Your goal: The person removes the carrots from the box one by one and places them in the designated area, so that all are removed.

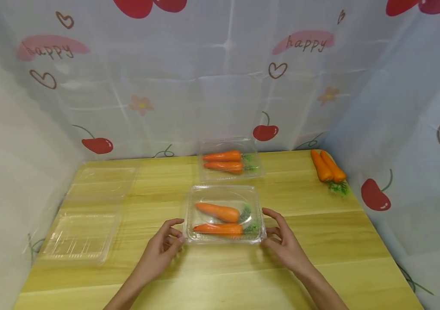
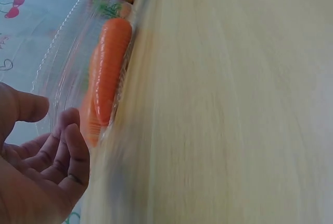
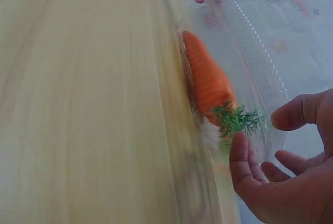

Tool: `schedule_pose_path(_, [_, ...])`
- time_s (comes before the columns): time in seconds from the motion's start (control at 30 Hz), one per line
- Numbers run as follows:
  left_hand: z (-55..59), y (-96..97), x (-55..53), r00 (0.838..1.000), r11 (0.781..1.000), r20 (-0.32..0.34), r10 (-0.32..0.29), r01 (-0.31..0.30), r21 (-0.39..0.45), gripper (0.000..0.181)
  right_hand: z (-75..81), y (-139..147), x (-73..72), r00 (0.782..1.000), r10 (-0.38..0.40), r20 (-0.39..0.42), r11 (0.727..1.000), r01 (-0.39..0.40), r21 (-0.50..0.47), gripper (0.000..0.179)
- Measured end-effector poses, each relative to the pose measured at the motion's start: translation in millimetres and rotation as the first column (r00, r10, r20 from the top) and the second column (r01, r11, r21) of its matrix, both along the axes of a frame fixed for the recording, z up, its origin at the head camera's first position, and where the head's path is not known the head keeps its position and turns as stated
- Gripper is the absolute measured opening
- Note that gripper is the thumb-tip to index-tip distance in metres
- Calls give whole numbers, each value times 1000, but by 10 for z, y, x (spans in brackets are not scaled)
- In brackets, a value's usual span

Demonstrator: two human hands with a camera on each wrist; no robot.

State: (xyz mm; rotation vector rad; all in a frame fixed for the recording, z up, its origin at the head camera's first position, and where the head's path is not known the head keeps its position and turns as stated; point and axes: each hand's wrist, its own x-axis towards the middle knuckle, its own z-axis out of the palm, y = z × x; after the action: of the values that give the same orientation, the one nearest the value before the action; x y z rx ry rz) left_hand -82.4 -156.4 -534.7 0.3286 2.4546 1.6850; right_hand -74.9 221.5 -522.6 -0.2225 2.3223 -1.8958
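Observation:
A clear plastic clamshell box [image 1: 225,193] with two orange carrots in it, green tops to the right, is between both hands at the middle of the table. My left hand [image 1: 163,245] holds its left side near the front corner, thumb and curled fingers at the rim. On the opposite side my right hand [image 1: 285,241] holds the right edge, thumb at the front corner. The left wrist view shows a carrot [image 2: 112,70] through the box wall beside the left fingers. In the right wrist view the green carrot top [image 3: 234,117] lies near the right fingertips.
Behind stands another clear box [image 1: 229,176] with two carrots [image 1: 223,167]. Two loose carrots [image 1: 326,168] lie at the table's back right corner. On the left are two clear plastic containers, one in front [image 1: 80,234] and one behind [image 1: 101,181]. A printed curtain [image 1: 223,99] hangs behind the table.

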Motion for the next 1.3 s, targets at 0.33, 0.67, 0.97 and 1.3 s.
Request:
schedule_pose_path(0.33, [-31,159,-68,992,979,125,-22,-3,202,53,-55,105,20,995,-44,-86,999,44,3,68])
schedule_pose_path(0.67, [-62,197,-74,918,900,387,-86,-95,426,67,-130,90,12,988,-94,-120,996,94,-4,71])
schedule_pose_path(0.97, [-95,267,-26,905,893,406,-130,-71,445,69,-139,160,40,983,-103,-150,993,111,46,74])
schedule_pose_path(1.3, [-150,284,32,946,905,300,-118,-22,425,87,-137,199,81,984,-48,-174,998,54,30,71])
